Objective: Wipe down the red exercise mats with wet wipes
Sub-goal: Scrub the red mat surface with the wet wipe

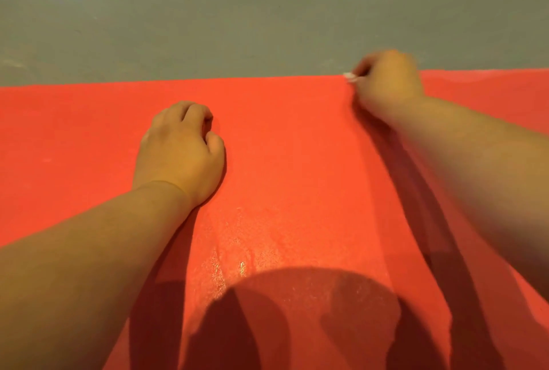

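A: So, what is nearest to the person?

B: The red mat (297, 146) fills the whole lower part of the view. At the bottom edge a dark round shadow (297, 310) lies on it. Just above the shadow there is a shiny wet patch (237, 256) on the mat surface.

A: And the hands?

B: Both bare forearms reach forward over the mat. The left hand (178, 149) is in the middle area, left of the wet patch. Its fingers are curled into a fist, it holds nothing that I can see, and the heel of the hand rests on the mat.

A: The other one?

B: The right hand (389, 81) is farther away, at the far edge of the mat, and it is blurred. Its fingers are curled around a wet wipe (350, 76). Only a small white corner of the wipe shows at the fingertips, right where the mat ends.

A: What is behind the mat?

B: A plain grey floor (237, 13), which takes the upper part of the view.
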### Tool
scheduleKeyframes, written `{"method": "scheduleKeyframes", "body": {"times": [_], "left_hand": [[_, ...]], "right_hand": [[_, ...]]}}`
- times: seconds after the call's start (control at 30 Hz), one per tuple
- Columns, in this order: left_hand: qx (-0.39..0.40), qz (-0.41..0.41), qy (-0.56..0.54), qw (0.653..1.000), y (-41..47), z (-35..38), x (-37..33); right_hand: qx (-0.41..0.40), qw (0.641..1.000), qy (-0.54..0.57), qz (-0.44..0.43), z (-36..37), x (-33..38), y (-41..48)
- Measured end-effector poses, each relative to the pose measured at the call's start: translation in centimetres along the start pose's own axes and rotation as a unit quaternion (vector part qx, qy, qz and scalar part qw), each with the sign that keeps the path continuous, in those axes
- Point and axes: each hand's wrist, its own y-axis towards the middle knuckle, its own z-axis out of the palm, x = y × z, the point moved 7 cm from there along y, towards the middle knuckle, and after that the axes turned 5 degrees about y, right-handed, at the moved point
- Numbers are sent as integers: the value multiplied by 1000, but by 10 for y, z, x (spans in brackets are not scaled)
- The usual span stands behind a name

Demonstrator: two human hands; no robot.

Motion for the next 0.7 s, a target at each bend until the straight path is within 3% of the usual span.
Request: {"method": "scheduleKeyframes", "body": {"times": [0.03, 0.1, 0.3, 0.4, 0.47, 0.57, 0.63, 0.7], "left_hand": [[-2, 1, -1, 1000, 0, -1, 0], [-2, 1, 1, 1000, -1, -2, -1], [5, -3, 12, 1000, -1, -2, -1], [5, -6, 19, 1000, 0, -4, -1], [11, -5, 24, 1000, -3, -5, -3], [20, 1, 46, 999, -4, -6, -5], [34, 7, 60, 998, -5, -6, -6], [59, 13, 74, 995, -7, -6, -7]], "right_hand": [[-19, 999, -1, 43, -9, -20, 5], [-31, 998, 17, 47, -6, -18, -2], [19, 978, 100, -184, 30, 101, -103], [74, 957, 132, -249, 19, 103, -121], [58, 975, 86, -198, 8, 69, -98], [-3, 999, 17, -36, -14, 3, -65], [-10, 999, 24, -19, -12, 6, -75], [15, 996, 60, -66, -1, 40, -108]]}}
